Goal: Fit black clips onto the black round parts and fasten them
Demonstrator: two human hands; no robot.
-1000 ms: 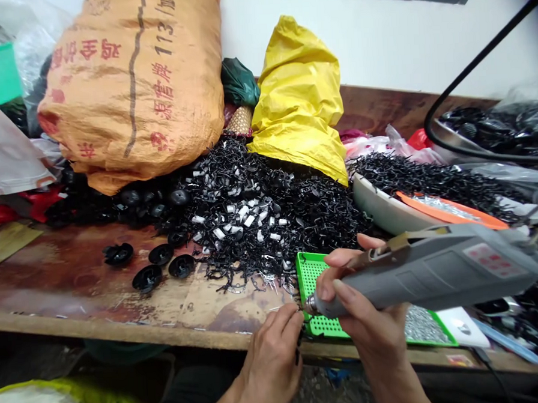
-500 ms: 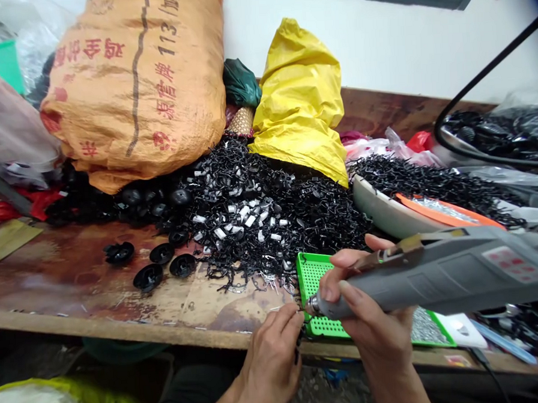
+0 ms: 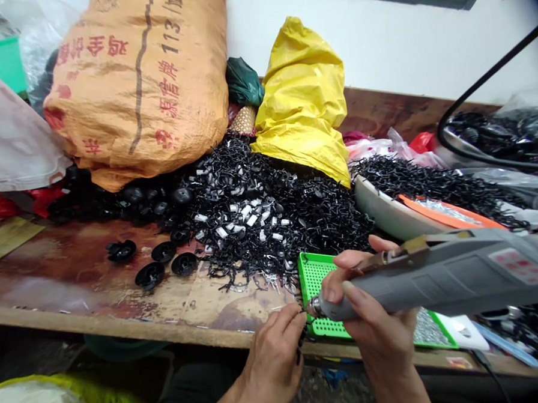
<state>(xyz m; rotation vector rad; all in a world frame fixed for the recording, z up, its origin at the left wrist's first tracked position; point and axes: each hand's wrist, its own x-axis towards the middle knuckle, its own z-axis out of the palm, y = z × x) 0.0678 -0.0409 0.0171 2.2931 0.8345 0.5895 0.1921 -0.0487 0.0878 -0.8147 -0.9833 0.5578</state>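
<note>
My right hand [image 3: 374,316] is wrapped round a grey electric screwdriver [image 3: 435,274] that lies level and points left. Its metal tip reaches the fingertips of my left hand [image 3: 276,345], at the table's front edge. Those fingers are closed on a small black plastic part [image 3: 299,339], mostly hidden by the hand. Under the screwdriver's nose sits a green perforated tray [image 3: 315,271]. Behind the hands spreads a heap of thin black plastic pieces [image 3: 324,216] with white blocks [image 3: 252,219] among them.
Several round black cups [image 3: 149,275] lie on the wooden table [image 3: 93,295] at left. An orange sack [image 3: 149,81] and a yellow bag [image 3: 304,103] stand behind. At right are a white bowl [image 3: 378,211], an orange tray [image 3: 450,213] of metal bits and a black cable [image 3: 466,89].
Both hands hold nearly the same pose, the screwdriver tip still at the left fingertips. The whole view has shifted slightly.
</note>
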